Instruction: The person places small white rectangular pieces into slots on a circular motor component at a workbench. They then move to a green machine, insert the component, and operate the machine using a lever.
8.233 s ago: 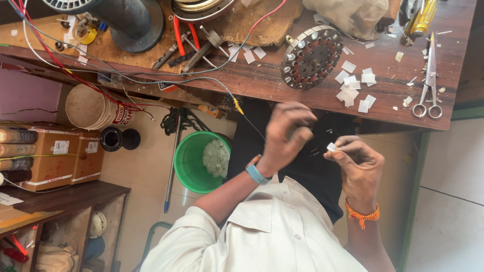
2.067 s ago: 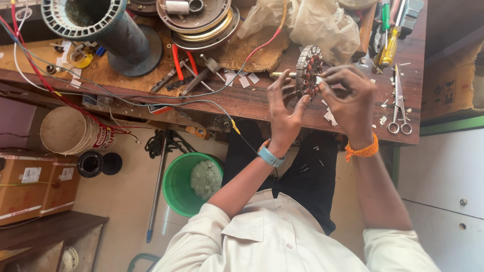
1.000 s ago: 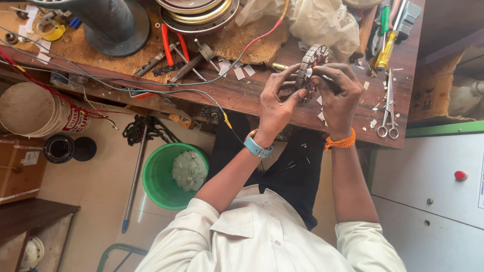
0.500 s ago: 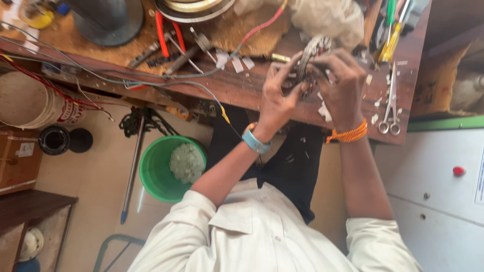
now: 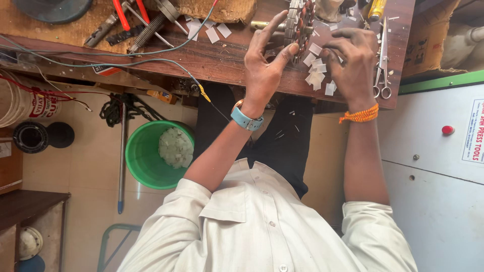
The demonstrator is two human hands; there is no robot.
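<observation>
Since half a second ago the right hand [image 5: 353, 63] has let go of the round motor stator [image 5: 298, 22] and dropped to the scattered white paper slips [image 5: 316, 75] on the wooden workbench [image 5: 212, 55]; the stator, which both hands had clasped, now stands on edge at the bench's far side, held by the left hand [image 5: 264, 65] alone. That hand's fingers [image 5: 267, 30] are spread — the forefinger reaches up along the stator's left face, the thumb presses against its lower rim, so the stator sits just right of the fingertips, touching them. The right hand lies palm-down with fingers curled over the slips; whether it pinches one cannot be told. Scissors [image 5: 381, 65] lie just beside that hand, on its right. Below the bench, a green bucket [image 5: 146, 156] holds pale scraps.
</observation>
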